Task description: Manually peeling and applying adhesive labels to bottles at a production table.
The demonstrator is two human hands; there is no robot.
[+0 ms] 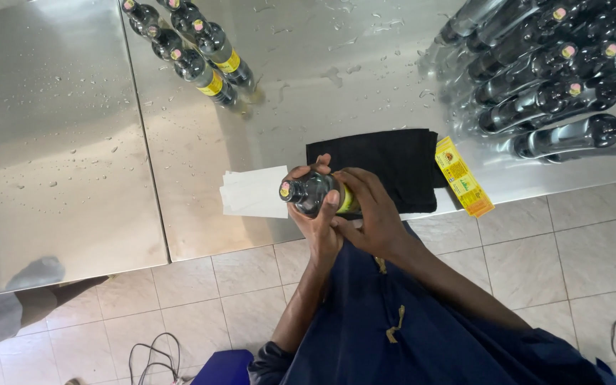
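Left hand (315, 217) fingers wrapped tight round dark bottle (310, 193), held over steel table (73, 142) edge. Right hand (368, 210) fingers pressed flat on bottle's yellow label (346, 202). Black cloth (390, 167) just behind, white paper (254, 191) beside. Yellow label stack (463, 177) right. Labelled bottles (201, 53) far left, unlabelled bottles (557, 85) far right.

Stainless steel worktop (58, 142) spans beyond and to both sides of the grip, wet with droplets, a seam running down its left part. Bright overhead light glares off the metal. Beige tiled floor (557, 242) lies below the grip, nearer the camera. Dark cables (152, 353) trail on the tiles lower left.
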